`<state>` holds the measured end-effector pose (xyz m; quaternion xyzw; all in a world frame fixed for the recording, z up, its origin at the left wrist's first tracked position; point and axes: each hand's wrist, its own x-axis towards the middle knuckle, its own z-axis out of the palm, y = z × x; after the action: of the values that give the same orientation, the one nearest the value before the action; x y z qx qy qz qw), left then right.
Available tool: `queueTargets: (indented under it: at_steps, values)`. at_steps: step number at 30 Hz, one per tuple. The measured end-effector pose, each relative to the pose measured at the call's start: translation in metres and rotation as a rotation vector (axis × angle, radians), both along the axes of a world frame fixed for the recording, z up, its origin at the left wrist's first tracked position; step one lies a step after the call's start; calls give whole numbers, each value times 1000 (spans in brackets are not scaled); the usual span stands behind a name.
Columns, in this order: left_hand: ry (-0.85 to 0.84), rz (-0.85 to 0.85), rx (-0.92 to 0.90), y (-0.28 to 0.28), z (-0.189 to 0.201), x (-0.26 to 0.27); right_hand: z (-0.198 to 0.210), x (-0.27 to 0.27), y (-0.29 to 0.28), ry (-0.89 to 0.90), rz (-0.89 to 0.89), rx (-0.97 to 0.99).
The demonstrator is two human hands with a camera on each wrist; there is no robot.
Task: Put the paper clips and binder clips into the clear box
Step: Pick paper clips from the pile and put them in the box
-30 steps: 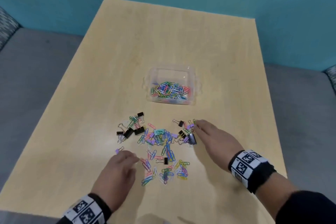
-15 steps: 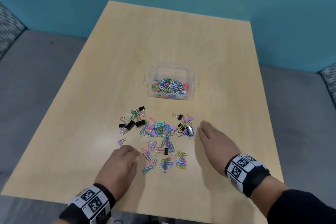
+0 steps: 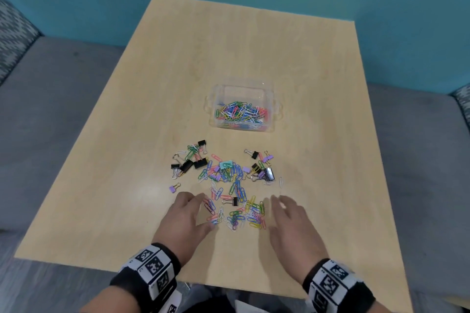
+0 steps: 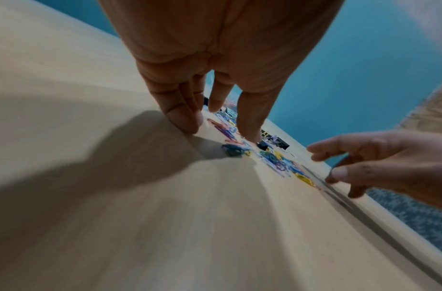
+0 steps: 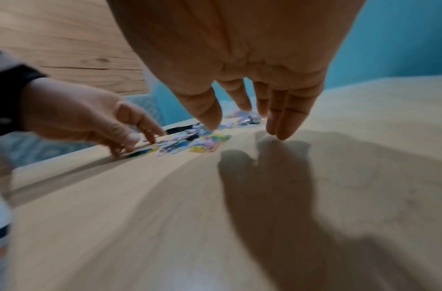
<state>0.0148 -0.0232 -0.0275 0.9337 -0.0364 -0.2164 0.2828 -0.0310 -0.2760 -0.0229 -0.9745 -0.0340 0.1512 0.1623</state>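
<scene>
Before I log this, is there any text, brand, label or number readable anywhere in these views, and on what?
No readable words, brands or numbers in any view.
Left wristband: black-and-white square code patterns only, no letters.
Right wristband: the same kind of code patterns, no letters.
Clear box: no label or print visible.
Binder clips and paper clips: no print can be made out at this size.
Table: plain wood grain, no marks.

On the worktop (image 3: 318,63), your clear box (image 3: 269,94) sits toward the far middle with paper clips (image 3: 240,112) lying inside. Nearer you lies a loose scatter of paper clips (image 3: 235,185) and binder clips (image 3: 199,163). Your left hand (image 3: 184,221) flanks its near left edge, your right hand (image 3: 292,226) its near right.
</scene>
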Motion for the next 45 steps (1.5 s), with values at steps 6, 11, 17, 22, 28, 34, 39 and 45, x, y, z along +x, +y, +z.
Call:
queueTargets:
  at_steps: [6, 11, 17, 22, 28, 34, 39, 45]
  values:
    - [-11, -121, 50, -28, -4, -2, -4, 25, 21, 117, 0, 20]
    - [-58, -171, 108, -43, -11, 0, -16, 34, 44, 26, 71, 71]
    - [-127, -307, 200, -41, -13, 7, -21, 35, 36, -46, 195, -55]
    - [-98, -399, 275, -37, -10, 15, -16, 42, 29, -11, 217, -115]
    - [-1, -158, 105, -33, -1, 27, -14, 52, 17, 49, 149, -33]
    - [197, -46, -22, -23, 2, 44, -8, 68, -4, 210, -14, 269]
    - [327, 140, -297, -19, 28, 70, 10, 88, -16, 379, -308, 610]
    - [82, 128, -320, -32, 61, 167, 46, 188, -25, 189, -337, 699]
